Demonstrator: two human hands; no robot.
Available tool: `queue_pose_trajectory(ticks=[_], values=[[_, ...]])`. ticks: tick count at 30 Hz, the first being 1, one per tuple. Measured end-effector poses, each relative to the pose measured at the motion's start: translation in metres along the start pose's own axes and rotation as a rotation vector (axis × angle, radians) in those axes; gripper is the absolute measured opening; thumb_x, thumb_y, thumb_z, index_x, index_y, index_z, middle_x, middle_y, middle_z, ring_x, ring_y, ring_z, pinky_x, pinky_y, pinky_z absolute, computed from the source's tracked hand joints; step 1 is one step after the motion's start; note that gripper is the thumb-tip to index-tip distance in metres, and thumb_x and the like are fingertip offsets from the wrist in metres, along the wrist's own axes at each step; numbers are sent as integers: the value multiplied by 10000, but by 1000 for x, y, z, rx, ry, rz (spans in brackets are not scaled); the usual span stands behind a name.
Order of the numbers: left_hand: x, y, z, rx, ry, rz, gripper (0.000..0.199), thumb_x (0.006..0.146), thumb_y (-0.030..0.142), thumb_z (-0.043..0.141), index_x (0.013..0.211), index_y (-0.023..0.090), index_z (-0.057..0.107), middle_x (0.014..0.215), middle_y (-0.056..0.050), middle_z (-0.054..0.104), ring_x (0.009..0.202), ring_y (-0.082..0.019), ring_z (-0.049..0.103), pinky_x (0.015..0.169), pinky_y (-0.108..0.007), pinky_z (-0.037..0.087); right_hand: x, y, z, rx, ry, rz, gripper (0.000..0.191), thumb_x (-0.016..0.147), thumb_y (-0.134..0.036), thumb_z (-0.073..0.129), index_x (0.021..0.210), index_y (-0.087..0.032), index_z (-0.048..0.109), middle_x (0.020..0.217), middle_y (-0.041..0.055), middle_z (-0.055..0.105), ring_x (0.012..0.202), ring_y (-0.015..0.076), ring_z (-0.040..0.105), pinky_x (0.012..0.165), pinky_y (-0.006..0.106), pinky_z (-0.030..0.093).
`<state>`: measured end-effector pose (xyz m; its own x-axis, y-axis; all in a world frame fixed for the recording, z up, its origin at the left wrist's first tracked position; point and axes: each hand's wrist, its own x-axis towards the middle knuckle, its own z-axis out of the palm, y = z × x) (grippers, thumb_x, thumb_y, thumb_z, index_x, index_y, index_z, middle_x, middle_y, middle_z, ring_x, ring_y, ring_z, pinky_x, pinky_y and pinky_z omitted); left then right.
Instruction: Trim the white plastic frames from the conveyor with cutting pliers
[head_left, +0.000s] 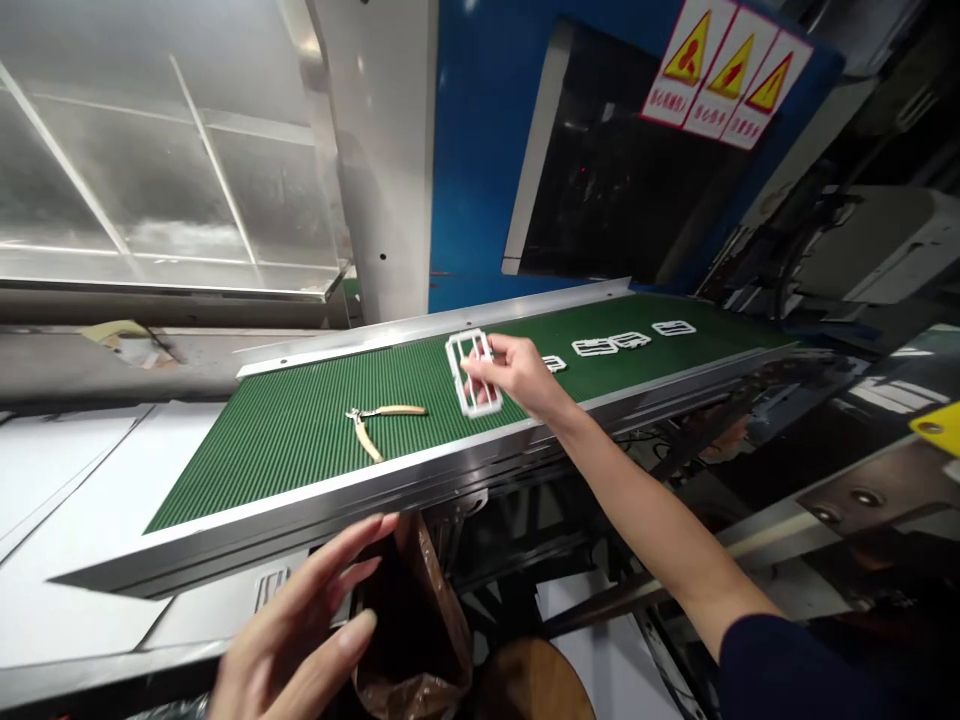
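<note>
One white frame, an open-barred rectangle, located near the centre of the picture, tilted upright above the green belt. Right hand, centre: thumb and fingers closed in a pinch on the frame's bars at its right side. Left hand, lower middle: thumb and fingers parted in a wide curve, nothing seen between them; brown bag just beside it, contact not determinable. One pair of cutters, pale handles spread, lying on the belt left of the held frame. Four further white frames, right of centre on the belt, the nearest partly hidden by the right hand. Recommended handling, by judgement: a light pinch, as the thin bars look likely to flex; pressure kept to a firm rim or crossing rather than mid-bar; bottom edge held clear of the belt's metal rail; the flat face turned toward the eye for checking; the free left hand best brought to the opposite edge should steadying be needed.
</note>
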<state>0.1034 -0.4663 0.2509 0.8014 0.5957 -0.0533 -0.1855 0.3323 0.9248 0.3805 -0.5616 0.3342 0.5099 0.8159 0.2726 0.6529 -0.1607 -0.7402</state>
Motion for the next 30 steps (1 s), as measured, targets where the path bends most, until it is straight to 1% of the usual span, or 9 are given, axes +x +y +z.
queue_pose_trajectory(ticks=[4,7,10,14,17,19,23,25,30], values=[[3,-29,24,-248,-18,-191,619,727,480,680,1283,255,526,1301,-95,541,1245,-348,407,1007,-417,388,-83,-26,83,664,-413,195,316,772,-445,612,836,-144,538,642,4,610,442,89,538,438,199,422],[-3,-54,19,-448,56,-383,455,830,410,590,1243,219,563,1287,-119,545,1168,-328,493,930,-406,461,-119,-23,142,570,-472,265,266,792,-393,597,852,-134,605,621,-10,588,490,84,535,456,182,396],[-15,-74,-12,-543,278,-376,322,861,294,566,1156,170,610,1158,-130,614,1017,-273,594,828,-355,522,-125,-19,170,342,-410,212,248,844,-347,539,987,-170,638,765,9,653,643,105,596,566,193,441],[-37,-87,-60,-603,473,-370,242,877,229,531,1084,147,624,881,-86,651,693,-175,626,625,-282,539,-88,-31,156,134,-261,88,291,876,-393,500,1009,-171,632,819,27,674,671,110,610,633,216,458],[-47,-82,-79,-678,356,-355,355,910,367,456,1137,135,601,828,-81,623,568,-137,552,556,-270,509,-29,-42,134,-134,-52,-124,337,904,-428,435,895,-155,633,789,39,647,681,121,580,672,253,452],[-48,-77,-83,-713,268,-333,427,930,406,379,1149,111,595,836,-98,615,553,-138,527,565,-284,496,15,-40,128,-406,8,-176,405,872,-501,450,1003,-153,610,967,87,628,859,190,578,776,339,450],[-43,-75,-85,-781,194,-328,427,948,359,330,1132,87,602,856,-107,604,591,-148,529,591,-286,479,76,-18,143,-755,-353,69,808,625,-716,596,1152,-107,530,1012,176,581,975,330,537,791,485,446],[-41,-79,-86,-819,187,-354,420,947,350,336,1135,85,600,866,-107,604,630,-160,547,611,-288,482,86,-8,151,-828,-473,160,781,572,-717,639,1054,-106,571,847,143,584,885,313,559,765,494,451],[-42,-86,-89,-862,188,-404,409,945,329,348,1147,72,593,899,-123,630,716,-192,596,679,-317,510,92,-1,150,-782,-468,83,540,561,-588,731,815,-126,613,663,49,504,766,245,550,715,472,463]])
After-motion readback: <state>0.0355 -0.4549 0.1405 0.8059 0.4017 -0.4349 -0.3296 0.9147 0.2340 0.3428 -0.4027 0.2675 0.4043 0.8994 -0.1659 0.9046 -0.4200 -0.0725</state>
